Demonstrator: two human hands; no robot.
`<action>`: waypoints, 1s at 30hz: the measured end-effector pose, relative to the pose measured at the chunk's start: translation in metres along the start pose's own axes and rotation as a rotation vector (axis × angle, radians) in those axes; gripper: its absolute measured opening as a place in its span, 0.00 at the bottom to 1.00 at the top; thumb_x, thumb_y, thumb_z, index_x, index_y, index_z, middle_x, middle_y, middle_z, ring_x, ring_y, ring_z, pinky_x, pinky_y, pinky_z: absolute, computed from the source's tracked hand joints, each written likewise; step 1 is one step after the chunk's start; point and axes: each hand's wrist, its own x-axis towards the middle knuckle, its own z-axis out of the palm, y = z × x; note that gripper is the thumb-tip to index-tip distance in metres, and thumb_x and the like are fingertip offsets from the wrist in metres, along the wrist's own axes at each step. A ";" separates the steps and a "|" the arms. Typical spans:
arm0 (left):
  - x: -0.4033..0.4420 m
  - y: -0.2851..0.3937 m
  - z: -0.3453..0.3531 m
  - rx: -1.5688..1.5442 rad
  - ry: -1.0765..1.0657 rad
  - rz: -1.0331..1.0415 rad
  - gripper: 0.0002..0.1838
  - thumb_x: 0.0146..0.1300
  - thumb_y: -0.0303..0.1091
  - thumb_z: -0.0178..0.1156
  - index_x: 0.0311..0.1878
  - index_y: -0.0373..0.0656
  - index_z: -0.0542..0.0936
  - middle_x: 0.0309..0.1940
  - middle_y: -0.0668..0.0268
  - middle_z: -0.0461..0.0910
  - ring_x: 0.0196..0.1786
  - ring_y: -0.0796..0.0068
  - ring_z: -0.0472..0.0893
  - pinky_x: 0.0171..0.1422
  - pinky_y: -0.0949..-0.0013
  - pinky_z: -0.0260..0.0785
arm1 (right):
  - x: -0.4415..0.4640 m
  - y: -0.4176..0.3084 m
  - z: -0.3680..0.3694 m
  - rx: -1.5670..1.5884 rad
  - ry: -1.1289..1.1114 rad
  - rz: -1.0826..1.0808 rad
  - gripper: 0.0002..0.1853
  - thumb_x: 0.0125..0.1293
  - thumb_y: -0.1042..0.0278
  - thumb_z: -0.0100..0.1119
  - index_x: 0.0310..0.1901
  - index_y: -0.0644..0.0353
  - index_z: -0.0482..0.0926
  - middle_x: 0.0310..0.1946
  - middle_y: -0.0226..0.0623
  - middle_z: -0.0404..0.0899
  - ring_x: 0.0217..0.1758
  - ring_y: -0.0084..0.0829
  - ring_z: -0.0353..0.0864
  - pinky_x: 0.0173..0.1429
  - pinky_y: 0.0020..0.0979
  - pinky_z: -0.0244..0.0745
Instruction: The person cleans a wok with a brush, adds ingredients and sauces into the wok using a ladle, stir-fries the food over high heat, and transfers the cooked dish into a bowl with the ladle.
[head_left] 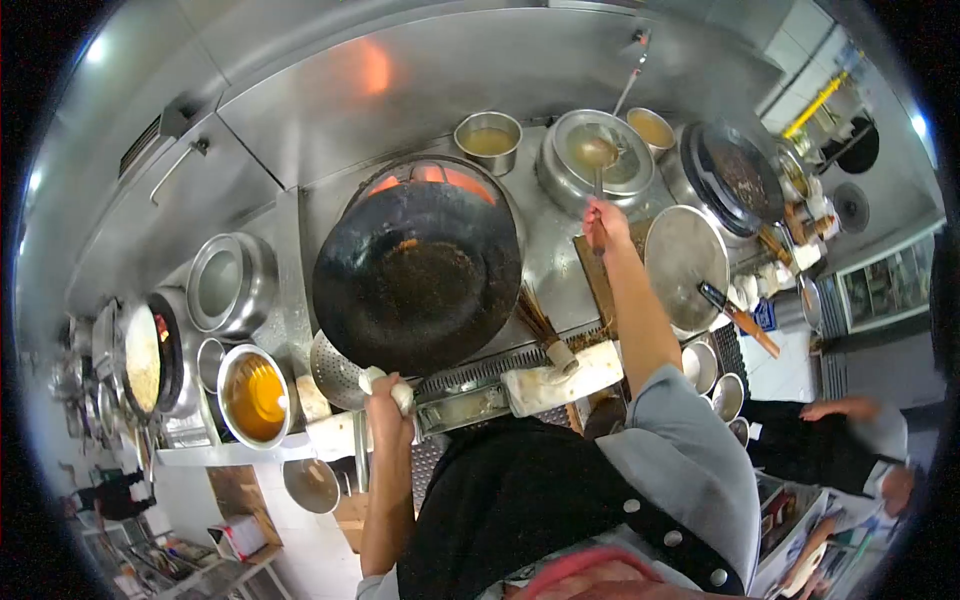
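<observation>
A large black wok sits tilted over the burner, its inside dark and wet with small brown residue. My left hand is closed on a folded white cloth against the wok's near rim. My right hand stretches forward, wrapped around the handle of a ladle. The ladle's bowl is over a round metal pot holding pale liquid; whether it dips in, I cannot tell. A bamboo brush leans right of the wok. A perforated strainer lies partly under the wok's left side.
Orange glow from the burner shows behind the wok. A bowl of orange oil stands at left, and a pot of yellowish liquid at the back. Right of my arm are a round metal lid and another wok. Other people stand at both sides.
</observation>
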 end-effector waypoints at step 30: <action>0.109 -0.004 0.003 0.039 -0.128 0.041 0.07 0.56 0.23 0.63 0.39 0.37 0.78 0.33 0.63 0.79 0.34 0.68 0.80 0.41 0.64 0.73 | -0.053 0.047 0.026 -0.802 0.486 -0.691 0.22 0.66 0.74 0.60 0.61 0.62 0.75 0.24 0.31 0.77 0.21 0.25 0.77 0.23 0.31 0.73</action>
